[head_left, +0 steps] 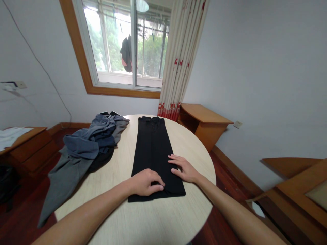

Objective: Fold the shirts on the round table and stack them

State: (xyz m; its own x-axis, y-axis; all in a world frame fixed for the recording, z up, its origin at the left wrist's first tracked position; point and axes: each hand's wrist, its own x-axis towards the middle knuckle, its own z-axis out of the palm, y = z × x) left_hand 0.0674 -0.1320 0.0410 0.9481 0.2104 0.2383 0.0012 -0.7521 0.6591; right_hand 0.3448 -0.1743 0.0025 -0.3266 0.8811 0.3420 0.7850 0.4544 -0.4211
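Note:
A black shirt [153, 149] lies on the round table [120, 217], its sides tucked in to make a long narrow strip. What looks like its collar, with a small pale label, points at the window. Near the closer edge of the strip, my left hand [146, 182] has its fingers curled down on the cloth, thumb close to the fingertips; a small wrinkle shows beside them. Fingers apart, my right hand [185, 169] rests flat over the strip's right edge.
A heap of grey and blue clothes [84, 141] covers the table's left side, one piece hanging over the edge. Behind it on the right stands a wooden desk [204, 117] by the curtain [178, 61]. A wooden cabinet [28, 146] is at left, wooden furniture [293, 190] at right.

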